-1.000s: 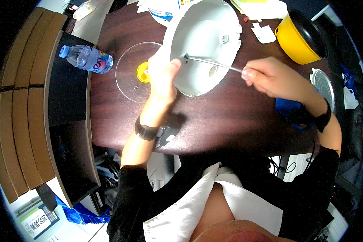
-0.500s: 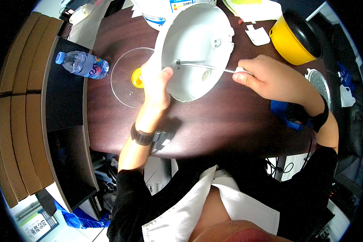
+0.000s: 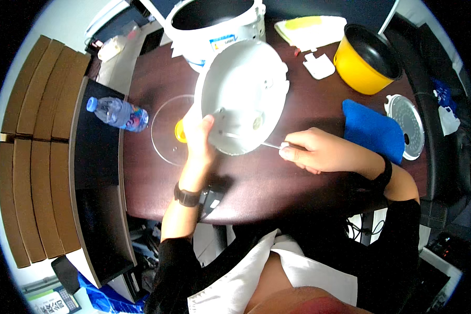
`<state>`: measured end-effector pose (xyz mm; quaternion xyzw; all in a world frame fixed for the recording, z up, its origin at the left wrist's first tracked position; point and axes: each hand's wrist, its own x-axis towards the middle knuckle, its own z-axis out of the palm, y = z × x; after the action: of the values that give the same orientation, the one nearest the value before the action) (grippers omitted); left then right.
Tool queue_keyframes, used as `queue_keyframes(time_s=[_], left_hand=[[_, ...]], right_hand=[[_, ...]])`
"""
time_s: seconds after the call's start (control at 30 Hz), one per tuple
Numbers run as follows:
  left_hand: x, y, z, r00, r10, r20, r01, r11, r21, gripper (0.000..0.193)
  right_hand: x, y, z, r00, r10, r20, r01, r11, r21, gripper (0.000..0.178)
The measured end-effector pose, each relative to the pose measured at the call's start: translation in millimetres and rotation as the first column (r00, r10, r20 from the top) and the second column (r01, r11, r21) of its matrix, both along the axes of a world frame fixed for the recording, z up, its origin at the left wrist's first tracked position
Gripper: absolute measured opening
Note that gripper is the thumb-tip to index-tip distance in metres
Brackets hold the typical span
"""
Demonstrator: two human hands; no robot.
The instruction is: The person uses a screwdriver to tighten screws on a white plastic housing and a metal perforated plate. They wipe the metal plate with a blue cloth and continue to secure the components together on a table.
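Observation:
My left hand (image 3: pixel 198 137) grips the left rim of a white round plastic cover (image 3: pixel 240 89), thumb over its edge. The cover is tilted up, its hollow inner side toward me, with small screw posts inside. In my right hand (image 3: pixel 311 150) is a screwdriver (image 3: pixel 272 145), fingers closed round its pale handle. Its thin metal shaft reaches leftward over the cover's lower rim into the hollow; I cannot make out whether the tip sits in a screw. Partly behind my left hand lies a clear glass lid (image 3: pixel 159 144) with a yellow knob.
Behind the cover stands a white rice cooker body (image 3: pixel 214 26). A yellow pot (image 3: pixel 358 68), white plastic piece (image 3: pixel 319 66), white-and-yellow cloth (image 3: pixel 311 30), blue cloth (image 3: pixel 369 128) and perforated metal plate (image 3: pixel 407 125) lie to the right. A water bottle (image 3: pixel 119 114) lies left, near stacked cardboard boxes (image 3: pixel 42 152).
The screwdriver and my right hand have moved down, toward the cover's lower rim. The view has shifted, bringing the cooker body and blue cloth more fully into sight.

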<state>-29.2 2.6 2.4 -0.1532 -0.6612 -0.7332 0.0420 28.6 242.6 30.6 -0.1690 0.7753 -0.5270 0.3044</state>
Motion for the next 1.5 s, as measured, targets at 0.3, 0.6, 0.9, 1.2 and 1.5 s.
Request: queue_keyframes(time_s=[0.3,0.6,0.9,1.2,1.5], left_hand=[[-11,-10,-16,0.996,-0.034,0.08,0.027,0.996,0.079,0.047],[-3,-18,3,0.975,0.147,0.169,-0.181,0.961,0.207,0.039],[35,-32,46,0.897,0.371,0.242,-0.414,0.896,0.16,0.055],[72,-25,26,0.828,0.364,0.426,-0.476,0.858,0.192,0.049],[59,-12,-3,0.815,0.218,0.538,-0.39,0.892,0.229,0.049]], right_hand=[[6,72,-24,0.902,-0.406,-0.15,0.432,0.864,0.259,0.031],[-2,74,-52,0.917,-0.356,-0.177,0.391,0.889,0.239,0.033],[-84,107,-48,0.763,-0.121,-0.634,0.423,0.836,0.35,0.04],[-127,119,-72,0.56,-0.181,-0.808,0.543,0.817,0.194,0.037],[-137,128,-79,0.898,-0.381,-0.219,0.41,0.906,0.106,0.025]])
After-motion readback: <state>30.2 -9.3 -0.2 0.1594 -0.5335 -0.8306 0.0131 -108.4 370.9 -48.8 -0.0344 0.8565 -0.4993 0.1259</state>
